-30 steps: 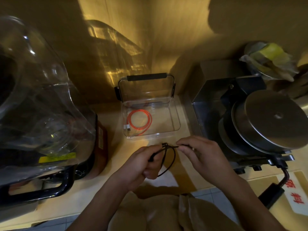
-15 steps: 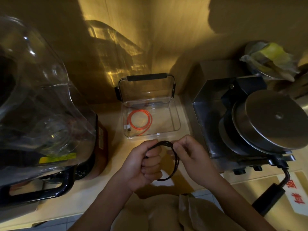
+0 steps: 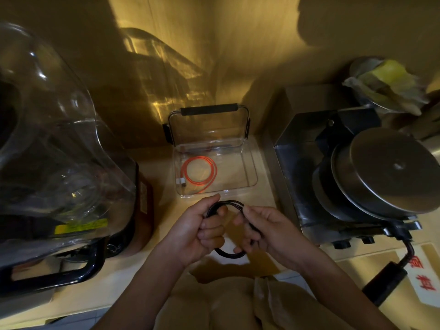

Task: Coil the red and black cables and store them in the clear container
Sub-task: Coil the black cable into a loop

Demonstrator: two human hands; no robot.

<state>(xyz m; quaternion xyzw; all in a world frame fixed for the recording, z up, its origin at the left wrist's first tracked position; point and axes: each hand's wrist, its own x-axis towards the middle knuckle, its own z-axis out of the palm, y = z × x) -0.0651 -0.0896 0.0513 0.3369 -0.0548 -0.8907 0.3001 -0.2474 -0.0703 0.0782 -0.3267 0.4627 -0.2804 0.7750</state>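
Note:
The clear container (image 3: pixel 252 171) stands open on the counter against the wall, its lid with a black handle tipped up behind it. Inside, on its left side, lies the coiled red cable (image 3: pixel 199 174) with a white plug. Just in front of the container I hold the black cable (image 3: pixel 230 253) wound into a loop between both hands. My left hand (image 3: pixel 201 231) grips the loop's left side in a fist. My right hand (image 3: pixel 266 231) pinches its right side. Parts of the loop are hidden by my fingers.
A large clear blender jar on a black base (image 3: pixel 54 177) fills the left of the counter. A steel machine with a round metal lid (image 3: pixel 385 177) stands at the right, its black cord (image 3: pixel 390 279) trailing forward. The counter's front edge is right below my wrists.
The black cable went from a loose single loop with a straight end to a tight round coil. My right hand moved in toward the left and now holds the coil's right side.

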